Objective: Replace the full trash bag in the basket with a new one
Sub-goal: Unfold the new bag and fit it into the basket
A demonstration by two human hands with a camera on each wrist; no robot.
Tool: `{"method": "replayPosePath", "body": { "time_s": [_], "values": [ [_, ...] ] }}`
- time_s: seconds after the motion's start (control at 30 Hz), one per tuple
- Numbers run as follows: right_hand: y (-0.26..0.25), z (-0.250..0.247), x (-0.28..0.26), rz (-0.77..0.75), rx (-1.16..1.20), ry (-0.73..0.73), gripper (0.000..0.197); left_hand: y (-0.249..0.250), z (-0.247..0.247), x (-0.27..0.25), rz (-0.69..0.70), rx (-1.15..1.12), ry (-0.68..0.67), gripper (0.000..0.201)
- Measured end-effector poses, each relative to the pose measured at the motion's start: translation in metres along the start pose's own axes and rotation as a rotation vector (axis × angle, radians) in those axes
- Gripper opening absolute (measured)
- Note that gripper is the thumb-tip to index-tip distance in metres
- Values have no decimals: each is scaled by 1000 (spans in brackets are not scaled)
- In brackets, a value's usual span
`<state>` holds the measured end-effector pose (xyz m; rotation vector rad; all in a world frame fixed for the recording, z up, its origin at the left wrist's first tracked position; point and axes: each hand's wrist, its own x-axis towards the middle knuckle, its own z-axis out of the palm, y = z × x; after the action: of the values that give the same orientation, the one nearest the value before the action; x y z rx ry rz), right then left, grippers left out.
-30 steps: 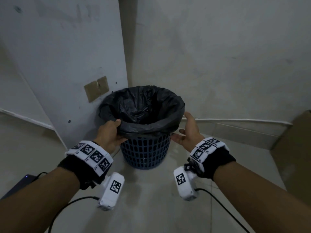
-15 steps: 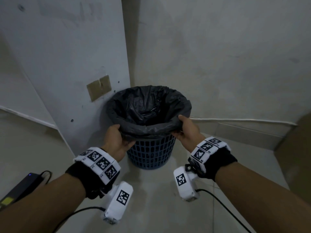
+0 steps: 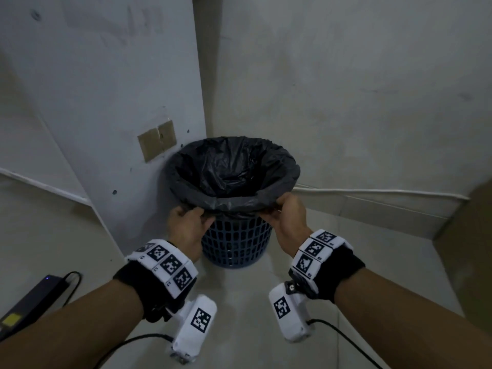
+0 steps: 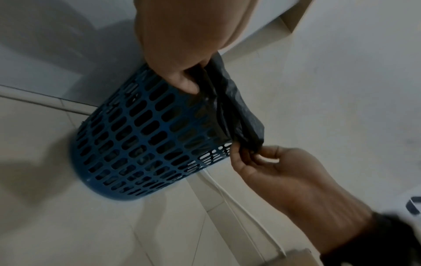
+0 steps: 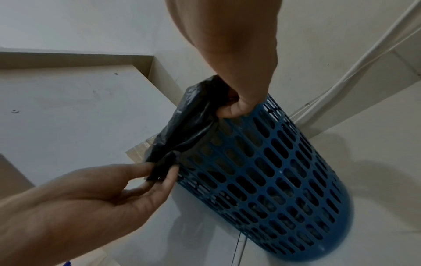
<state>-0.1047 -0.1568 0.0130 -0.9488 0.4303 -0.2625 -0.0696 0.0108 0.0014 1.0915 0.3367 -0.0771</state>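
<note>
A blue perforated basket stands on the floor in a wall corner. A black trash bag lines it, its edge folded over the rim. My left hand pinches the folded bag edge at the near left of the rim. On the near right, my right hand pinches the same edge. What fills the bag is hidden in the dark interior.
Walls stand close behind and to the left of the basket. A brown taped patch is on the left wall. A black power adapter with a cable lies on the floor at lower left. Cardboard stands at the right edge.
My right hand went from open beside the basket to pinching the bag edge. My left hand shifted its grip along the near rim. The view moved closer to the basket.
</note>
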Motion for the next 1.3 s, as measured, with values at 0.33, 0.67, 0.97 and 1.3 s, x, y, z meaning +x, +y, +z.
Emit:
{"method": "replayPosePath", "body": {
  "time_s": [0.33,0.67,0.97,1.3],
  "values": [
    [24,3,5,-42,-127,55,25,-23,13,-27,86,81,7,40],
    [29,13,4,-24,-169,130,20,-18,21,-30,42,54,-29,11],
    [39,17,-3,-35,-247,131,9,-24,19,-29,22,53,-93,11],
    [41,23,-4,-74,-347,144,21,-25,24,-33,53,107,-155,9]
  ]
}}
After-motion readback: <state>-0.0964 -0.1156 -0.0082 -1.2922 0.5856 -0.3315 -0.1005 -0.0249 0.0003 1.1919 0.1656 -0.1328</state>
